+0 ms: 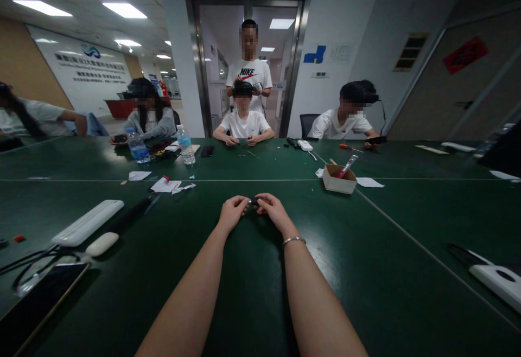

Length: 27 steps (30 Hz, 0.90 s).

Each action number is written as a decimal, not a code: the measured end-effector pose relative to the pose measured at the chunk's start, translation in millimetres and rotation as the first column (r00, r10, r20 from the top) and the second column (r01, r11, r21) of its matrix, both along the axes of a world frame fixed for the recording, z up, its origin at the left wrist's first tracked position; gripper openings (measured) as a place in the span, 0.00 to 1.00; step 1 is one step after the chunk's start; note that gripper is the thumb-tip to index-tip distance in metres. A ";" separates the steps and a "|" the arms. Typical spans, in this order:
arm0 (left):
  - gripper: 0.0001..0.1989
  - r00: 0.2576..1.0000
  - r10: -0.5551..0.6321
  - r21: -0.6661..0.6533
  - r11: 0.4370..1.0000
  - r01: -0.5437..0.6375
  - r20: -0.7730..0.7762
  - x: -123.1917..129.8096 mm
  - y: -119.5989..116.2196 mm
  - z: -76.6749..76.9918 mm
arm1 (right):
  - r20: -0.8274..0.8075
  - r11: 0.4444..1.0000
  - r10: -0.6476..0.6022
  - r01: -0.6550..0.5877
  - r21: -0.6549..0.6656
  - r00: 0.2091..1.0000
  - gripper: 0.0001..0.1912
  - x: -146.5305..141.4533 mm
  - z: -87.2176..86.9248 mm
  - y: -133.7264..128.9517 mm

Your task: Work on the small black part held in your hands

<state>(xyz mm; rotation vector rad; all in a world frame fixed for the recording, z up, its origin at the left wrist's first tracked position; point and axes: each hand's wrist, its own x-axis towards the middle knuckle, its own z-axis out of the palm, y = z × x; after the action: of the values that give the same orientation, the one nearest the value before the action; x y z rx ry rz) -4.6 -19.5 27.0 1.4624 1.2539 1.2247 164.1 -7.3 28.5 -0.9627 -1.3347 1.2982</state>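
Above the middle of the green table (252,270), my two hands meet at a small black piece with a light, silvery end (254,202). Its exact kind is too small to make out. My left hand (235,210) is closed, thumb and fingertips pinching the silvery end. The dark end sits in the closed fingers of my right hand (273,210), which cover part of it. A silver bangle (293,241) circles my right wrist.
On the left lie a phone (44,303), a white power bank (88,222), a white oval case (102,243) and cables. Ahead stand two water bottles (186,145), paper scraps (165,184) and a small box (339,182) with tools. Several people sit opposite; one person (249,69) stands behind.
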 end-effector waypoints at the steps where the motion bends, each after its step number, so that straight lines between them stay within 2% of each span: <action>1: 0.18 1.000 0.011 -0.014 1.000 -0.011 -0.015 0.2 0.9 -1.1 | 0.003 1.000 0.000 0.000 -0.001 1.000 0.15 0.0 0.2 -0.2; 4: 0.18 0.999 0.016 -0.021 1.000 -0.017 -0.039 0.4 -0.2 -0.9 | 0.003 1.000 -0.002 0.002 0.001 1.000 0.15 0.3 0.7 -0.5; 9: 0.18 0.998 -0.049 0.073 0.996 0.050 -0.026 -0.2 -8.6 6.8 | -0.012 1.000 -0.010 0.010 -0.004 1.000 0.16 0.6 0.9 -0.4; 17: 0.18 0.999 -0.002 0.014 1.000 0.003 -0.051 -0.3 -0.5 -1.9 | 0.002 1.000 0.003 -0.003 0.002 1.000 0.16 0.1 1.1 -0.5; 23: 0.19 0.999 -0.034 0.118 0.992 0.038 -0.037 0.0 -7.0 4.9 | -0.024 1.000 -0.004 0.004 -0.007 1.000 0.17 -0.8 -3.4 3.3; 27: 0.16 0.999 -0.038 0.080 0.996 0.040 -0.031 0.2 -7.5 6.2 | -0.022 1.000 -0.003 0.003 -0.007 1.000 0.17 -0.7 -2.6 2.3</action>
<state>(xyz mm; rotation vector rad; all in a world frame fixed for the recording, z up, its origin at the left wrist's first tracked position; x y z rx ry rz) -4.5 -27.0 33.3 1.5610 1.2020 1.2439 163.4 -4.9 25.9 -0.9523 -1.3118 1.3082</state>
